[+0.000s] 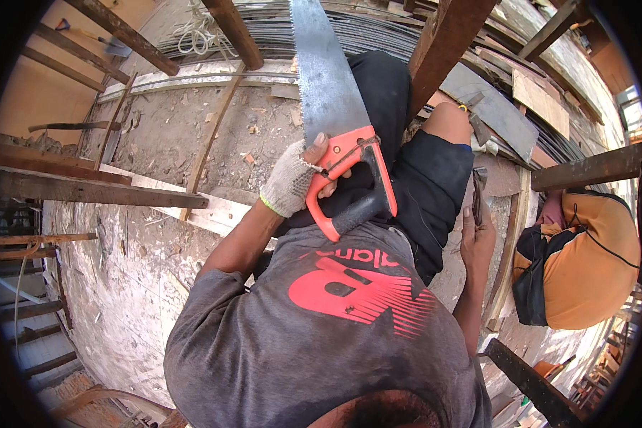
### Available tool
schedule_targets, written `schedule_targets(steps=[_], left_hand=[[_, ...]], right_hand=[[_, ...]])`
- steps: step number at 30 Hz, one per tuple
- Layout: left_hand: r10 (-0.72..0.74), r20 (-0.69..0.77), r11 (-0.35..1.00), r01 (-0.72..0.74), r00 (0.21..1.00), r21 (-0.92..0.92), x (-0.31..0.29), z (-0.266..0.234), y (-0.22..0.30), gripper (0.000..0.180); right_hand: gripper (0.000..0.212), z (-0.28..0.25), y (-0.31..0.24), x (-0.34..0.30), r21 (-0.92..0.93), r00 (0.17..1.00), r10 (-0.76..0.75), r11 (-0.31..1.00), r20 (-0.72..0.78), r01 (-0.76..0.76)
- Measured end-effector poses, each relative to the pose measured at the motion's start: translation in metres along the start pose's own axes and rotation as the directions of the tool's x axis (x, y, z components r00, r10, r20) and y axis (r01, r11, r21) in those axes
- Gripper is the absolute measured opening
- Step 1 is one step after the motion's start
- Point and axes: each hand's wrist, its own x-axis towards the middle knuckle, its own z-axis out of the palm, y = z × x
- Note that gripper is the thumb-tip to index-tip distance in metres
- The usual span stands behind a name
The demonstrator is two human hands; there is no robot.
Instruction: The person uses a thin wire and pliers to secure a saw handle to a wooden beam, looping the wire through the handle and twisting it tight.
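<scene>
A hand saw with a broad grey blade and a red-orange and black handle lies over my lap, its blade pointing away from me. My left hand, in a white knit glove with bare fingertips showing, is closed on the front part of the saw's handle. To the right of my thigh, my bare right hand is closed round a dark, slim metal tool held upright. The tool's head is rounded, and its exact kind is unclear. My fingers cover its lower end.
At the right a person in orange bends over close by. Wooden posts and beams stand around me. A bundle of thin rods, coiled white cord and loose boards lie ahead. Wood scraps litter the dirt.
</scene>
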Motion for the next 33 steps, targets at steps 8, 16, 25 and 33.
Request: schedule_targets(steps=[8, 16, 25, 33], left_hand=[[0.289, -0.069, 0.941, -0.270, 0.955, 0.205, 0.013, 0.022, 0.003, 0.067], [0.357, -0.049, 0.896, -0.327, 0.933, 0.299, 0.021, 0.052, 0.002, 0.067], [0.489, -0.075, 0.847, -0.453, 0.869, 0.278, 0.026, 0.047, -0.008, 0.064], [0.435, 0.133, 0.812, -0.452, 0.890, 0.370, 0.024, 0.059, -0.007, 0.060]], right_hand=[[0.063, 0.087, 0.219, -0.093, -0.319, 0.859, 0.462, 0.866, 0.220, -0.384], [0.045, -0.037, -0.084, 0.011, -0.274, 0.625, -0.462, 0.884, -0.630, 0.378], [0.069, -0.140, -0.007, 0.040, -0.561, 0.728, -0.181, 0.764, -0.661, -0.319], [0.045, 0.035, -0.121, 0.025, 0.985, 0.968, -0.190, -0.020, 0.164, -0.171]])
